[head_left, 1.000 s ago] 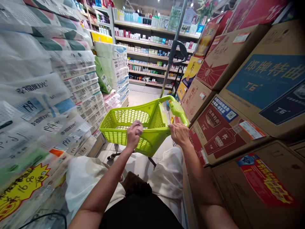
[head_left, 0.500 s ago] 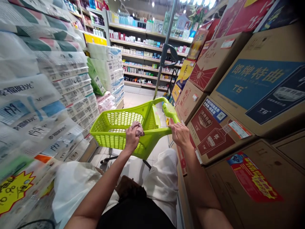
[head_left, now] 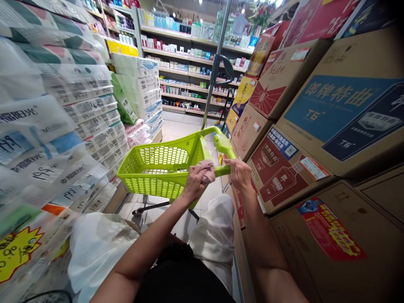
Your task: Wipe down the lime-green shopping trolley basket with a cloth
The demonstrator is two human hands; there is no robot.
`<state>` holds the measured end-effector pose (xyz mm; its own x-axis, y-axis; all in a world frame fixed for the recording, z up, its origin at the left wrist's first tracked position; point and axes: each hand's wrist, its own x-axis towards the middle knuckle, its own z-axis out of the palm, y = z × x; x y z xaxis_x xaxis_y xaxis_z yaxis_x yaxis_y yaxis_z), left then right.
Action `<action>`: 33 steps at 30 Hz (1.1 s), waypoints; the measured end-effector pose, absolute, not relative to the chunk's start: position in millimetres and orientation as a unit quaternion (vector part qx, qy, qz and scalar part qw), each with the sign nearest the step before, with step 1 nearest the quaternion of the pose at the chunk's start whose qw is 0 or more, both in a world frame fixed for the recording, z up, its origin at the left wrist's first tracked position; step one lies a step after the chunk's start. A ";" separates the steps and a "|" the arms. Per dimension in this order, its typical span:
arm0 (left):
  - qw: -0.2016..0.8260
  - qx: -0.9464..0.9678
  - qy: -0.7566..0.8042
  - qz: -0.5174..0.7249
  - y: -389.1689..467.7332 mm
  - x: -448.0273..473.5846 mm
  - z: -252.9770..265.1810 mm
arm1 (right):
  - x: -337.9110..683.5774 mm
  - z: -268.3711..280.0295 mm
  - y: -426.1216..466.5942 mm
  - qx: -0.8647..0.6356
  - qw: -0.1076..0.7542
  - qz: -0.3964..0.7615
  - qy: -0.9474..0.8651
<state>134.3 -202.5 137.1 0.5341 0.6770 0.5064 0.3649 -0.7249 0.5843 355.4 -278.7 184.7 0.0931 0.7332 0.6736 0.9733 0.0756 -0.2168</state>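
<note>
A bright green shopping cart [head_left: 158, 179] with a perforated plastic basket stands sideways before me, its handle end toward the right. My left hand [head_left: 195, 182] is closed around a crumpled pinkish cloth [head_left: 207, 170], which rests against the cart's near upper rim close to the handle. Beside it, my right hand [head_left: 240, 172] grips the near corner of the cart's handle, fingers wrapped over it. The part of the rim under the cloth is hidden.
Stacked tissue packs [head_left: 91, 109] line the left side. Cardboard cartons [head_left: 334, 109] are piled close on the right. A grey metal pole [head_left: 211, 97] rises behind the cart, and shelves of small boxed goods [head_left: 189, 52] stand at the back. Pale floor tiles [head_left: 176, 126] run between.
My left hand has slid the cloth to the right along the cart's near rim, toward the handle. My right hand stays at the handle's corner.
</note>
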 end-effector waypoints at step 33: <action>0.158 0.801 0.421 0.396 -182.3 78.3 88.4 | 302.5 170.1 -255.2 -0.631 0.317 -0.146 -0.693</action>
<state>78.3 -182.3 88.4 0.3327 0.7986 0.5015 0.5492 -0.5964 0.5854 302.5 -255.2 170.1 -0.0039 0.7824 0.6227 0.9668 0.1620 -0.1975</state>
